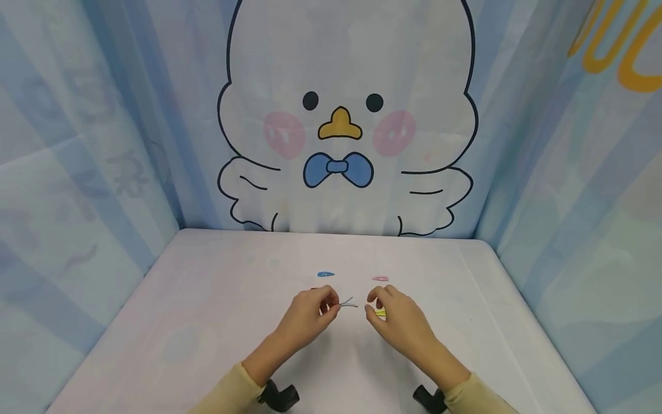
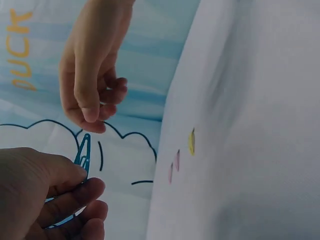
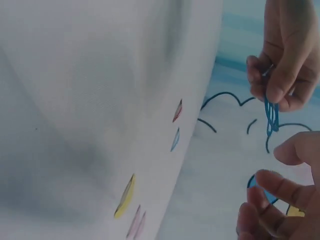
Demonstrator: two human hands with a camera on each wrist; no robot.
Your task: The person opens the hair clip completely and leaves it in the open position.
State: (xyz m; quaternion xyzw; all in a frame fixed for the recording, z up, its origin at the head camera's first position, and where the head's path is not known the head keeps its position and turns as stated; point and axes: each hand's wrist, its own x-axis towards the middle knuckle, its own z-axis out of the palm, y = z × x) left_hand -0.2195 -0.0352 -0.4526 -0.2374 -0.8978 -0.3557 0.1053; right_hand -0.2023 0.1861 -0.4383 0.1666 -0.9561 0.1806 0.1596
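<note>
Between its thumb and fingers, my left hand (image 1: 309, 312) pinches a blue snap hair clip (image 2: 86, 150). The clip stands popped open, its two arms spread toward the right in the head view. Facing it across a small gap is my right hand (image 1: 403, 322), its thumb and fingers loosely curved and apart, with nothing between them. In the right wrist view the clip's looped end points at that hand's thumb (image 3: 295, 148). Both hands are raised above the white table. Part of the clip is hidden in the left fingers.
On the table (image 1: 207, 299) lie a yellow hair clip (image 3: 125, 196), two pink ones side by side (image 2: 177, 160), another blue clip (image 1: 326, 274) and a red clip (image 3: 178, 111). A curtain with a cartoon duck (image 1: 341, 69) hangs behind the table's far edge.
</note>
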